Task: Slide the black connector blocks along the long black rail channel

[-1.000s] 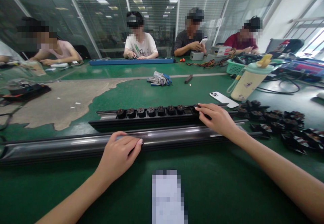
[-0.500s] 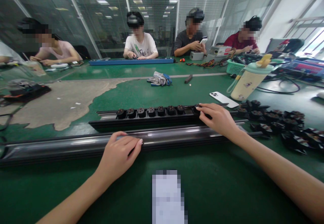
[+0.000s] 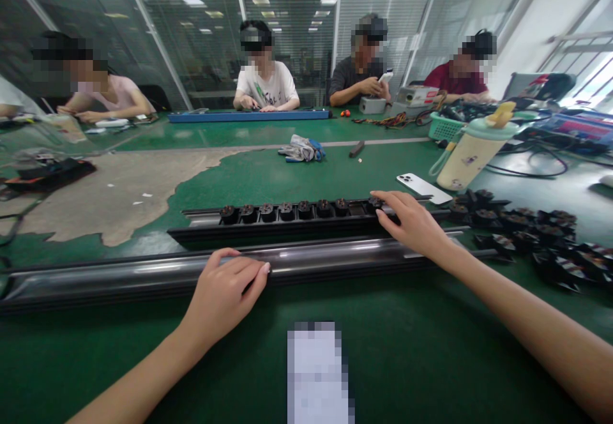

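Observation:
My right hand (image 3: 407, 219) has its index finger and thumb about a round black socket insert (image 3: 376, 202), at the right part of a dark slotted rail (image 3: 205, 218). Several matching black socket inserts (image 3: 286, 212) sit in a row along that rail, with a gap between them and the one under my fingers. Closer to me lies a long, shiny metal channel (image 3: 158, 269). Across it rests my left hand (image 3: 234, 290), fingers curled down on the metal and thumb near the index fingertip. The undersides of its fingers are hidden.
Loose black socket inserts (image 3: 522, 219) are heaped at the right. Beyond the rails are a white phone (image 3: 421, 188), a cream tumbler (image 3: 472, 156), and work gloves (image 3: 301, 149). Another phone (image 3: 318, 373) lies in front of me. Several people sit across the green table (image 3: 230, 181).
My right index finger has lifted and spread slightly from the thumb, showing more of the socket insert between them. My left hand stays put on the channel.

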`<state>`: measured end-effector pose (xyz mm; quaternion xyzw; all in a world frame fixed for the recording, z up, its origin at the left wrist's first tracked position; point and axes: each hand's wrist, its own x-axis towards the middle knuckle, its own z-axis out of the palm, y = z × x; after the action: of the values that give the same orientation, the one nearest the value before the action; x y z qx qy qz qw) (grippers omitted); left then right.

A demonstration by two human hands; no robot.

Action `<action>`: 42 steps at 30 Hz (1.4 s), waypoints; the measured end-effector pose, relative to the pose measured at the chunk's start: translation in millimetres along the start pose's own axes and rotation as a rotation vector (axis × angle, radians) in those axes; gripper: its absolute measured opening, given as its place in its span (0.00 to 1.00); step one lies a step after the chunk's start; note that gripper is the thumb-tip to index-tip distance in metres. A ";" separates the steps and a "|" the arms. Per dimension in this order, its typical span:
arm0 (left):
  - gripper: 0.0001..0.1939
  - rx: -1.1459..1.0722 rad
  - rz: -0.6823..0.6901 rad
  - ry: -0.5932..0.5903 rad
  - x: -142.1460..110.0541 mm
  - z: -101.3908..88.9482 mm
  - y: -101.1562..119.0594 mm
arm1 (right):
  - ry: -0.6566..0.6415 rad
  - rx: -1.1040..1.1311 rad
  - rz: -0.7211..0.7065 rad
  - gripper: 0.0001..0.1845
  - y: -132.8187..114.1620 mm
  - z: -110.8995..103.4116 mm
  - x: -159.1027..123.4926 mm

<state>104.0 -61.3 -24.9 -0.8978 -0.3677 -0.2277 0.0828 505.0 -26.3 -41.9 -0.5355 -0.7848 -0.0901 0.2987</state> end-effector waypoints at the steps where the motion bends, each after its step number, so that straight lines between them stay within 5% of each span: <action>1: 0.18 0.002 -0.002 -0.001 -0.1 0.3 -0.1 | -0.013 -0.005 -0.003 0.25 1.3 0.9 -0.3; 13: 0.17 -0.002 0.004 0.004 -0.5 -0.6 -0.3 | -0.086 -0.059 -0.025 0.23 8.0 7.3 -3.9; 42: 0.18 -0.004 0.005 0.017 0.6 -0.3 0.4 | -0.027 -0.220 0.106 0.21 -1.5 3.5 -3.2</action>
<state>104.5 -61.3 -24.3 -0.8970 -0.3641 -0.2357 0.0848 503.1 -27.8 -46.2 -0.6071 -0.7446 -0.1524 0.2318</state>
